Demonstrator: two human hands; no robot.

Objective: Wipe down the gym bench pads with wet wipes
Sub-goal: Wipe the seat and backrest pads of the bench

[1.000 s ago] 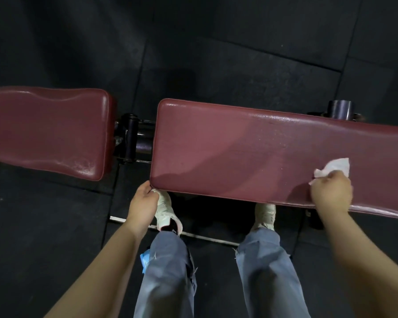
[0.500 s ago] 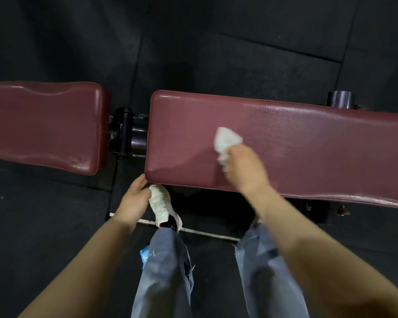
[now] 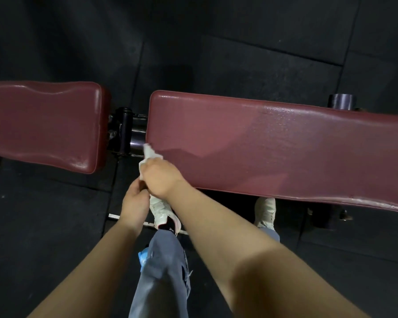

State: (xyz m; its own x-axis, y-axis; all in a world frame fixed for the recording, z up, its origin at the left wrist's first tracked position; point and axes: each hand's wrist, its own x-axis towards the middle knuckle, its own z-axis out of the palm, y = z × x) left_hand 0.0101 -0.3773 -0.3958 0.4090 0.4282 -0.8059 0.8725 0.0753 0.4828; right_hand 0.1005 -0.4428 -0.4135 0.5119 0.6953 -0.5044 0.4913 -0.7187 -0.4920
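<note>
Two hands at work, close together at the near left corner of the long pad (image 3: 274,145). Right hand (image 3: 157,177) curled round the white wipe (image 3: 148,154), squeezing it tight and pressing it down on that corner. Wipe bunched up, one loose end sticking out past the knuckles, pointing away toward the dark metal hinge (image 3: 124,131). Probably held in a ball like that so it stays put while being rubbed along. Left hand (image 3: 133,200) just below the right one, right up against the near edge of the pad, fingers bent. Can't tell if holding the edge or only leaning on it. Most likely there to keep steady and stop the pad from wobbling.

Long pad lying flat, stretching far off to the right of both hands, long way running left to right. Shiny wet look on its far part, to the right of the wipe. Short pad (image 3: 44,125) off to the left of the hands, across the gap with the hinge, also lying left to right, not touched by either hand. Looks like that one is not yet wiped.
</note>
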